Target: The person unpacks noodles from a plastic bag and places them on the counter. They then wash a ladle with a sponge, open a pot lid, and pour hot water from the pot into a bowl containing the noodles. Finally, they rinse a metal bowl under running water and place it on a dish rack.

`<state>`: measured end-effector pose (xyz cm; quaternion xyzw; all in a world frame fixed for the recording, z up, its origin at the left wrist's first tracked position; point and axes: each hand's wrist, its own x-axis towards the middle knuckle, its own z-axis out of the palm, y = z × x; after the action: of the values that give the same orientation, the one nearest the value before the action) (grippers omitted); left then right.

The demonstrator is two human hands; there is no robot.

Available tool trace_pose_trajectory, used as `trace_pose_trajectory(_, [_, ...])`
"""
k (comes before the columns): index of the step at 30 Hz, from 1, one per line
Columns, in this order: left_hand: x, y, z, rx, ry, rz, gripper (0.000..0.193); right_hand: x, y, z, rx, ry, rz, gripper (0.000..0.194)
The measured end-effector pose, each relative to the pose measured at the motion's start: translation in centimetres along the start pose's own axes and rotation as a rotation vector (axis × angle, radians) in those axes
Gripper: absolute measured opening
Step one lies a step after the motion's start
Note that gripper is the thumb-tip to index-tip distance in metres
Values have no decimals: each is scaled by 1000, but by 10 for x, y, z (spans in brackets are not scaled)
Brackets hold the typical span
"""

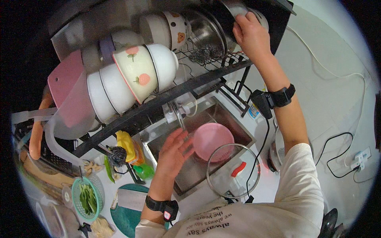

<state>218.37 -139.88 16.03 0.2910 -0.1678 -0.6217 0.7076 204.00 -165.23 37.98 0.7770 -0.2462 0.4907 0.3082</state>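
My right hand (253,35) reaches up to the right end of the black dish rack, its fingers curled on the edge of a pale dish (235,8); the dish's exact kind is partly hidden by the hand. To its left, a steel pot or basin (205,28) leans on its side, with a steel-wool scrubber (205,54) before it. My left hand (175,151) is over the steel sink (190,181), blurred, fingers apart and holding nothing. Beside its fingertips is a pink basin (213,141) in the sink. The faucet (177,114) is just above that hand.
The rack's black front rail (178,92) crosses above the sink. White bowls (116,89) and a strawberry-patterned bowl (137,73) stand tilted there. A glass lid (220,175) overlaps the sink's near edge. At left are a cleaver (131,200) on a green cutting board (122,220) and a vegetable colander (99,193).
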Motion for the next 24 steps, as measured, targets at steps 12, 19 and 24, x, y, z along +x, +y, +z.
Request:
trace_pose_trajectory(12, [16,-17,-21,-77,-10,-98,37,-58,-25,-142,16,87,6,10])
trace_pose_trajectory(19, [32,-39,-51,-152,108,-168,34,-157,-37,-223,120,-110,571,21])
trace_pose_trajectory(24, [33,-27,-71,-154,174,-149,32,-235,-55,-216,343,-448,891,16])
